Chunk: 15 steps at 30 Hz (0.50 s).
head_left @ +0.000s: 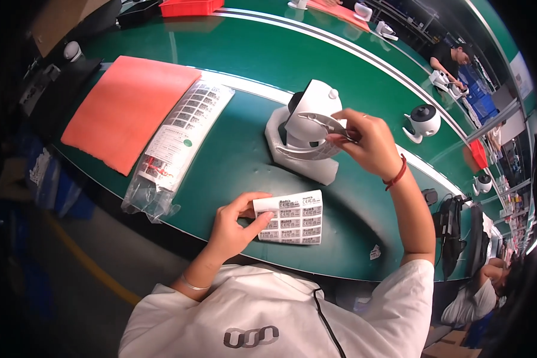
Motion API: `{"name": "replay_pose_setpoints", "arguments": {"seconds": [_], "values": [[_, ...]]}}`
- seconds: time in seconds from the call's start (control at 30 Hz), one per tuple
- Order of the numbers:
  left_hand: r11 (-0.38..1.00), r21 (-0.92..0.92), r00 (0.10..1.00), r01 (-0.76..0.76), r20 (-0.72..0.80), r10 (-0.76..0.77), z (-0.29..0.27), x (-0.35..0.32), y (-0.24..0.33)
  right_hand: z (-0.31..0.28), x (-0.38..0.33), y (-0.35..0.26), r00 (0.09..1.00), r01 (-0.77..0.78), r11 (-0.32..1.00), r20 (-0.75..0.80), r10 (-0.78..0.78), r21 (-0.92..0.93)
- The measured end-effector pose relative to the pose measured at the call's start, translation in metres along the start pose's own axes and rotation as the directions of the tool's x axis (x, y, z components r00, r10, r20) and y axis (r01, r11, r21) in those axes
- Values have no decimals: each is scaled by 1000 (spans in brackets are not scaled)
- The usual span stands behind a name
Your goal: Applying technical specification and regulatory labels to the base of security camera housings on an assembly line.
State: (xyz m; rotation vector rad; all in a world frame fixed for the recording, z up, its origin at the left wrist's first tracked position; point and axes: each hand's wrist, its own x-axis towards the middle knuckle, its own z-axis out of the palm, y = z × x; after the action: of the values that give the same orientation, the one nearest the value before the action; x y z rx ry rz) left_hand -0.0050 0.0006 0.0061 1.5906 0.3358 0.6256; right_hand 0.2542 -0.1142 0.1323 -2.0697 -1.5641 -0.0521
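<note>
In my left hand (231,230) is a small white sheet of labels (291,225), pinched at its left edge with the thumb on top. Rows of grey printed stickers cover the sheet, which is held over the near edge of the bench. My right hand (367,142) is closed around metal tweezers (339,127), their tips pointing left across a white camera-like device (316,98). This device has a rounded body and a dark part at its left, and rests in a pale angular holder (304,167). Whether the tips touch it or carry a label, I cannot tell.
An orange foam sheet (131,110) lies at the left beside a plastic bag of label sheets (182,134). Another white device (423,122) stands at the right. A red tray (191,7) is at the far side. Across the line a person (456,62) handles a device.
</note>
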Motion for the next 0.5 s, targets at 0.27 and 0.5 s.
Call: {"name": "replay_pose_setpoints", "arguments": {"seconds": [0.27, 0.5], "values": [[990, -54, 989, -132, -81, 127, 2, 14, 7, 26, -45, -47, 944, 328, 933, -62, -323, 150], [957, -290, 999, -33, -50, 20, 8, 20, 16, 53, -51, -41, 940, 339, 919, -96, -326, 203]]}}
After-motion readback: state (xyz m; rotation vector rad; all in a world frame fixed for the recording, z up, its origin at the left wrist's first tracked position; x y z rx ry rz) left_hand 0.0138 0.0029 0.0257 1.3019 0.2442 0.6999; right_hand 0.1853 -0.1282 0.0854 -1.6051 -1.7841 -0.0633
